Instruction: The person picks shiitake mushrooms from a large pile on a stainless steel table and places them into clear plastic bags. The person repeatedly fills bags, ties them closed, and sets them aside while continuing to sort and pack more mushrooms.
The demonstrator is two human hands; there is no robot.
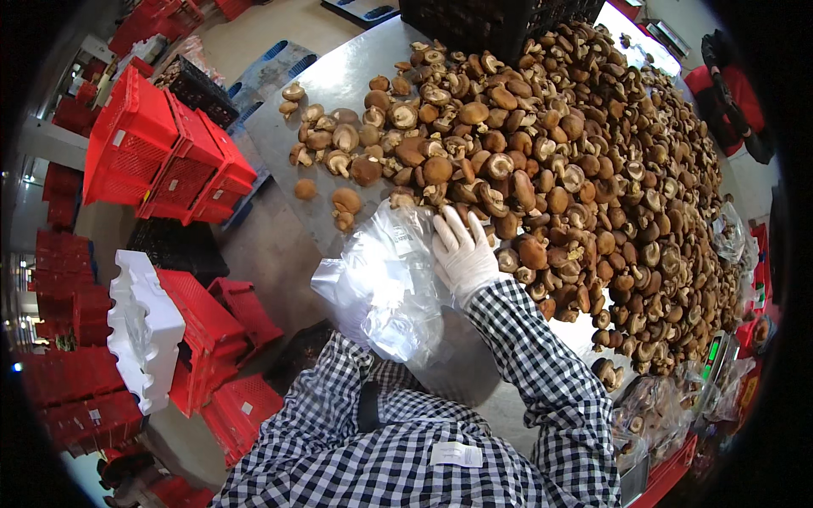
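A clear plastic bag (397,286) with some printing on it spreads over the near edge of the metal table (279,136). Under its left side is my left hand (354,325), gripping the bag; glare and folds of plastic hide most of the fingers. My right hand (467,257), in a white glove, rests along the bag's right side with its fingers extended. Its fingertips reach the near edge of a large heap of shiitake mushrooms (502,165). Whether any mushrooms are inside the bag cannot be made out through the glare.
A black crate (470,25) stands at the table's far side. Filled plastic bags (654,406) and a scale with a lit green display (712,355) are at right. Red crates (162,152) and a white foam box (146,330) stand left. Another person (730,95) is at far right.
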